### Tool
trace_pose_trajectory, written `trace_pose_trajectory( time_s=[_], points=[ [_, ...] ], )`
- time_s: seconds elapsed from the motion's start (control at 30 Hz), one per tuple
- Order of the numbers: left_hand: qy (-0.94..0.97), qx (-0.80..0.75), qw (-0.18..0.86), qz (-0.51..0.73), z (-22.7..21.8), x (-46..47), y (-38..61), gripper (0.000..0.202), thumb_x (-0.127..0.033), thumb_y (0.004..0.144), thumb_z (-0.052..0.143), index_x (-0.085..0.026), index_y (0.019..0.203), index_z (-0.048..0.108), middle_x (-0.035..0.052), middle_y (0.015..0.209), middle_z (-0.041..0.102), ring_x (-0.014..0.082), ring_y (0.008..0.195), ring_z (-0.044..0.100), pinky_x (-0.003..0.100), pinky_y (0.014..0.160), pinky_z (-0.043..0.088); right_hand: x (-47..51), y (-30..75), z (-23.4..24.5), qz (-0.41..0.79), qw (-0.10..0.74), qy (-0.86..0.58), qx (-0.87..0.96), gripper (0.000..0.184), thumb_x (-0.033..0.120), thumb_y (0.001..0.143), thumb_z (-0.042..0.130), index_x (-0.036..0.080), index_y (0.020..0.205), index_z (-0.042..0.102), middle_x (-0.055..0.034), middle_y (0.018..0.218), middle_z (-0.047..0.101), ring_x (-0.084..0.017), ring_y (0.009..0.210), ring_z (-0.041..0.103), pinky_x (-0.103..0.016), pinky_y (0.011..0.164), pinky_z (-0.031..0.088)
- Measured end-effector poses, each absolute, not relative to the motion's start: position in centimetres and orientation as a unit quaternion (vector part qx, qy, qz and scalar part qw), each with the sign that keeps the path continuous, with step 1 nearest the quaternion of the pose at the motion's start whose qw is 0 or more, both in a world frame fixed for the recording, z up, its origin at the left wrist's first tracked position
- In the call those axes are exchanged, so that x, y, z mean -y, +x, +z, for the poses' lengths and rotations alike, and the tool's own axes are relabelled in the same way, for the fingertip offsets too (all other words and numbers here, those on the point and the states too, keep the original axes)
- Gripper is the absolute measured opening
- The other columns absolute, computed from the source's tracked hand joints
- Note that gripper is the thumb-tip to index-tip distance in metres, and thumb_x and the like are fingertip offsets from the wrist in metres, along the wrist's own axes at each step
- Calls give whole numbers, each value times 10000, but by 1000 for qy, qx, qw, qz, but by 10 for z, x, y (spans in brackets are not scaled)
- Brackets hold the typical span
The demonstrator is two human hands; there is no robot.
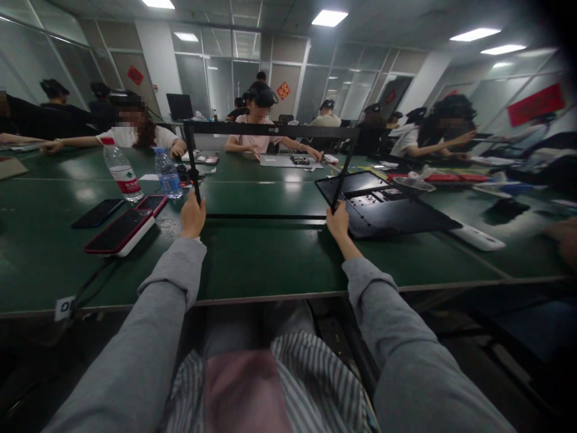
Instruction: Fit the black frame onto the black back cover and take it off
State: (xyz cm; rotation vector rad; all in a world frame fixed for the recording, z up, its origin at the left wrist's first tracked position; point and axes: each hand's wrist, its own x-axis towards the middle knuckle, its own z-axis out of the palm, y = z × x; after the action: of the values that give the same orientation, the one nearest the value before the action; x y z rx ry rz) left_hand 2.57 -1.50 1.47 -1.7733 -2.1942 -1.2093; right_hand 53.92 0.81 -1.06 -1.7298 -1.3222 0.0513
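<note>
Left hand (pixel 193 218), right hand (pixel 338 221), each clasping one black frame (pixel 270 130), two water bottles (pixel 122 174)

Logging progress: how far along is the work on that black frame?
Done: the black frame stands upright on the table, an empty rectangle. In hand: the left hand and right hand grip its side bars. Still to do, probably: the dark panel lying flat by the right hand is not fitted to it.

left hand (pixel 193 218), right hand (pixel 338 220), each gripping black frame (pixel 270 129), apparently upright
</note>
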Motion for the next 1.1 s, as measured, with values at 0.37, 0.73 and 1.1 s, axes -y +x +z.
trace_pose_trajectory(
  time_s=[0.37, 0.73, 1.1],
  points=[
    [-579, 742, 39, -335, 14, 19, 23, 423, -297, 1066, 487, -140, 1362, 745, 269, 1395, 670, 436, 1361, 621, 576, 1151, 503, -5, 535, -7, 8, 409, -711, 571, 431, 356, 987, 537, 121, 1280, 749, -266, 1319, 744, -401, 1248, 699, -565, 1157, 513],
    [-593, 751, -3, -291, 4, 19, 20, 318, -286, 1003, 611, -149, 1188, 831, 264, 1423, 668, 452, 1423, 562, 623, 1200, 469, -20, 552, -25, -17, 314, -744, 590, 341, 290, 912, 643, 98, 1072, 876, -238, 1052, 767, -383, 1133, 708, -503, 1083, 564],
    [-601, 721, -16, -343, 19, 33, 30, 355, -421, 973, 657, -194, 1166, 849, 221, 1191, 731, 426, 1270, 648, 584, 1140, 535, -30, 560, -34, -26, 279, -745, 606, 428, 273, 916, 632, 76, 1214, 868, -250, 1178, 766, -385, 1214, 687, -518, 1135, 546]
  ],
)
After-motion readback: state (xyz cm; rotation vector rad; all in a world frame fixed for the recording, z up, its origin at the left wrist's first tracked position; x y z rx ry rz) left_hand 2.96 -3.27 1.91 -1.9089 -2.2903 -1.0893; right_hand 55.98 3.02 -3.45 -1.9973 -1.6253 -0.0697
